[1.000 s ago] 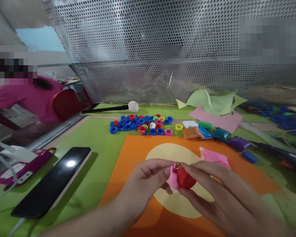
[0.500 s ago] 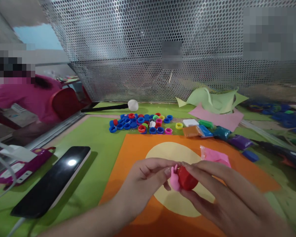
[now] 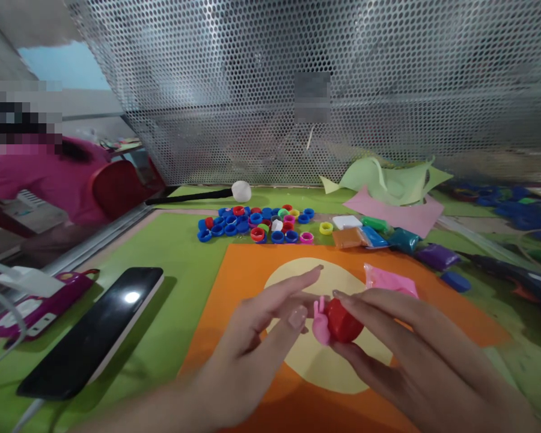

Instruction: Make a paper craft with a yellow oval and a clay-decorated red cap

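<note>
Between the thumb and fingers of my right hand (image 3: 401, 355) is a rounded red piece (image 3: 344, 320). A small pink clay figure (image 3: 321, 325) with two thin upright prongs is stuck to its left side. My left hand (image 3: 256, 343) is just left of the pink figure, thumb and forefinger spread apart, holding nothing that I can see. Both hands are over a pale yellow circle (image 3: 306, 367) on an orange sheet (image 3: 216, 307). A pink clay packet (image 3: 390, 280) lies behind my right hand.
Many coloured bottle caps (image 3: 256, 224) lie at the back. Clay packets (image 3: 403, 239) and a glue gun (image 3: 518, 276) lie to the right. At left are a phone (image 3: 94, 331) and a purple power strip (image 3: 49, 304). A person in pink (image 3: 54, 174) sits beyond.
My left thumb and forefinger have come off the pink figure and spread apart, the forefinger lifting. My right hand keeps hold of the red piece, turned slightly.
</note>
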`<state>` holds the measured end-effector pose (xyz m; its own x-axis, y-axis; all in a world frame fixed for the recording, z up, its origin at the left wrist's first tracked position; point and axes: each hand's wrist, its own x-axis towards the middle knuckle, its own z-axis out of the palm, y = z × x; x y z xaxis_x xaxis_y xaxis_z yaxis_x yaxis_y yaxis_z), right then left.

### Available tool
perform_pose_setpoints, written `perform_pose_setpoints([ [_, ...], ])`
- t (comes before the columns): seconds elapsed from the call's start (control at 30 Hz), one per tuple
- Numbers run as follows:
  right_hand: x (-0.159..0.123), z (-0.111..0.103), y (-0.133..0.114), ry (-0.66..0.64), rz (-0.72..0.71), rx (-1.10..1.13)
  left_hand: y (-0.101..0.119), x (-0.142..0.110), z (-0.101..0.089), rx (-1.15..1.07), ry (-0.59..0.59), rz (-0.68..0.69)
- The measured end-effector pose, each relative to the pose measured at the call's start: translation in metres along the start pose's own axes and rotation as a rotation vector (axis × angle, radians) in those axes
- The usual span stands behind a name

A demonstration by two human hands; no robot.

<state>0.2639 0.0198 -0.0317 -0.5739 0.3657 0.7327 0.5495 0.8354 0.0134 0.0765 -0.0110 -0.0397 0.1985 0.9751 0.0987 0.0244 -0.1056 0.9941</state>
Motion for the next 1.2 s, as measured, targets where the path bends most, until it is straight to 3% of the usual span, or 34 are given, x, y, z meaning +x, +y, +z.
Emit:
perform_pose_setpoints([
  [0.17,-0.001,-0.001,0.0,0.0,-0.008,0.037,-0.001,0.003,0.001,0.024,-0.032,0.049],
  [0.27,-0.001,-0.001,0.001,0.002,-0.01,0.033,-0.003,0.005,0.002,0.026,0.006,0.064],
  [0.63,0.002,0.0,0.0,0.001,-0.025,0.06,-0.003,0.009,0.001,0.085,0.094,-0.03],
  [0.87,0.0,-0.003,0.001,0.017,-0.022,0.073,0.0,0.008,0.001,0.163,0.108,0.089],
  [1.2,0.004,-0.001,0.0,-0.02,-0.041,0.066,0.003,0.013,0.001,-0.086,0.142,-0.099],
])
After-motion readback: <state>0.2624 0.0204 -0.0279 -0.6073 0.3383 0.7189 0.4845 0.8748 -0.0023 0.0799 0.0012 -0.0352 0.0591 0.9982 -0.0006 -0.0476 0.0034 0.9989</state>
